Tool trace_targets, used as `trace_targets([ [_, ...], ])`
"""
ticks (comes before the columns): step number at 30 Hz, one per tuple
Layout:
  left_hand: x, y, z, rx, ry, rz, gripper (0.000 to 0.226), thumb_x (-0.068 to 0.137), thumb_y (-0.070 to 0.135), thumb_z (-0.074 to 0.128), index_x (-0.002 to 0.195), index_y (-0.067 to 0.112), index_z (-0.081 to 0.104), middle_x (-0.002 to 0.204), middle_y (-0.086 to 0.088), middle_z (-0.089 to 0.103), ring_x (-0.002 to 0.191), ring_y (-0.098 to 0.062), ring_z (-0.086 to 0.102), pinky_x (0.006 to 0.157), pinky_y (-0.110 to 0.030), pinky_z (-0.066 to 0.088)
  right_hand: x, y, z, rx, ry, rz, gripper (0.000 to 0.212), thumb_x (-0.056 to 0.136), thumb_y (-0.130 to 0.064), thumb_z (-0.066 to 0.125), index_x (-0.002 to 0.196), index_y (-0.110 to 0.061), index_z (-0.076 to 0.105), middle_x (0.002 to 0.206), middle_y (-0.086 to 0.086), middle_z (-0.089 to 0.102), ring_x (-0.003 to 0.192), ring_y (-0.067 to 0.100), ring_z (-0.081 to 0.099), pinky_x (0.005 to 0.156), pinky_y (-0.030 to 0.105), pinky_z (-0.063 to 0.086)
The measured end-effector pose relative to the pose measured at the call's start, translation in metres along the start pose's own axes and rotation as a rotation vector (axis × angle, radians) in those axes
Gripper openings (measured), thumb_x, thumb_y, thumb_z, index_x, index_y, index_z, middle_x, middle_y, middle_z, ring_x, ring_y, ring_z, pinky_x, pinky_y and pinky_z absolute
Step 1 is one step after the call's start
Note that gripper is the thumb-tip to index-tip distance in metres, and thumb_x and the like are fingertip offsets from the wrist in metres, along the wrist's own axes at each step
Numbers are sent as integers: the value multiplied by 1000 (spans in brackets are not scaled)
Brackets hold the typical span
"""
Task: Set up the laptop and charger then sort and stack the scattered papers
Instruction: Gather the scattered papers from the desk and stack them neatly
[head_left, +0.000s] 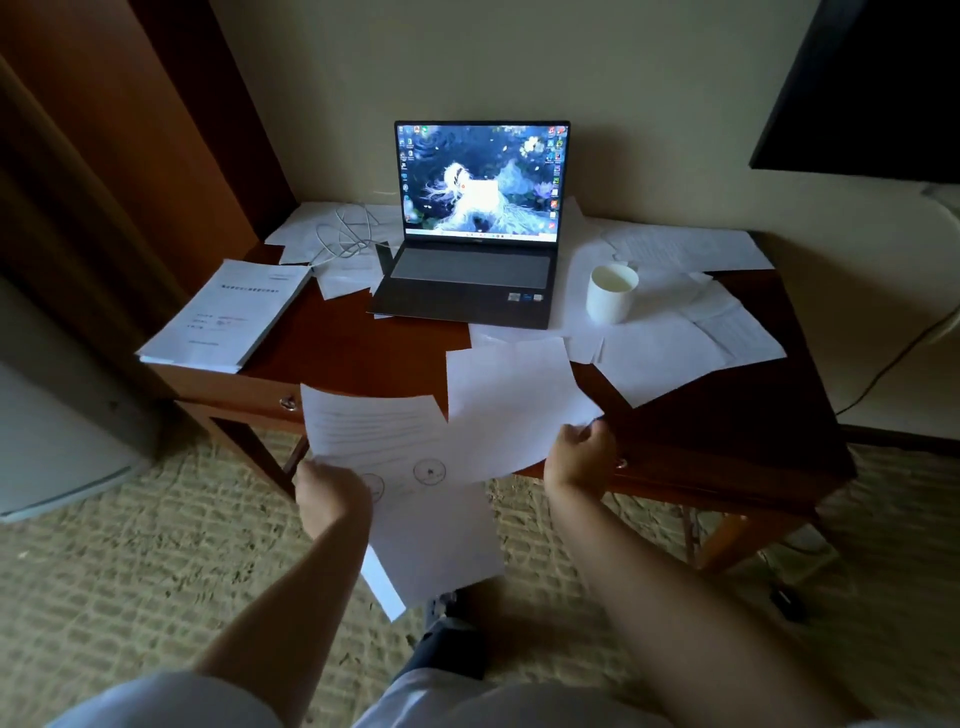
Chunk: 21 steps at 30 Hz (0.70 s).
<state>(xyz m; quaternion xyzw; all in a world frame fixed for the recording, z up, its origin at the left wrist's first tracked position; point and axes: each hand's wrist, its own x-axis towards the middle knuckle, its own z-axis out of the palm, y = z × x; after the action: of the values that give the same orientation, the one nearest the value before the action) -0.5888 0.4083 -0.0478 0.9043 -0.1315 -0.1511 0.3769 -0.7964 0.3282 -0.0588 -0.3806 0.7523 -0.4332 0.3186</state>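
An open laptop (470, 260) with a lit screen stands at the back of the wooden desk (353, 353). A white charger cable (345, 236) lies coiled to its left on loose sheets. My left hand (330, 493) grips several printed papers (384, 441) in front of the desk's near edge. My right hand (582, 457) pinches the corner of a blank sheet (506, 400) that overlaps them. A neat paper stack (228, 312) rests on the desk's left corner. Scattered sheets (675, 338) cover the right side.
A white mug (612, 292) stands on the papers right of the laptop. A dark TV (872, 88) hangs at the upper right. A black cable (893, 364) runs down the right wall. A pale cabinet (57, 441) stands at the left, on patterned carpet (156, 571).
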Motion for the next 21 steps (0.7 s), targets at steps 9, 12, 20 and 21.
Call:
trace_targets([
  [9,4,16,5,-332,64,7,27,96,17,34,108,4,55,111,-23,60,103,-40,57,86,-41,45,-5,1,12,-404,-403,-1495,17,77,-4,52,92,-9,58,91,12,63,84,30,62,76,36,51],
  [12,3,15,15,-392,42,-24,27,94,15,35,105,1,55,109,-24,58,100,-38,57,85,-38,46,-5,10,6,-450,-439,-1355,15,81,-7,50,82,-13,64,82,7,62,76,27,63,69,33,52],
  [20,29,24,22,-560,-8,-221,36,85,2,39,114,7,60,108,-12,63,101,-30,60,84,-34,49,27,-33,14,228,-29,2,24,98,-7,40,115,4,52,108,18,60,99,27,58,72,26,34],
  [21,33,27,24,-581,-27,-228,33,84,0,40,110,7,60,100,-10,62,97,-28,60,78,-30,48,33,-31,15,223,-63,77,23,97,-8,39,114,2,51,109,16,59,100,27,57,75,25,38],
])
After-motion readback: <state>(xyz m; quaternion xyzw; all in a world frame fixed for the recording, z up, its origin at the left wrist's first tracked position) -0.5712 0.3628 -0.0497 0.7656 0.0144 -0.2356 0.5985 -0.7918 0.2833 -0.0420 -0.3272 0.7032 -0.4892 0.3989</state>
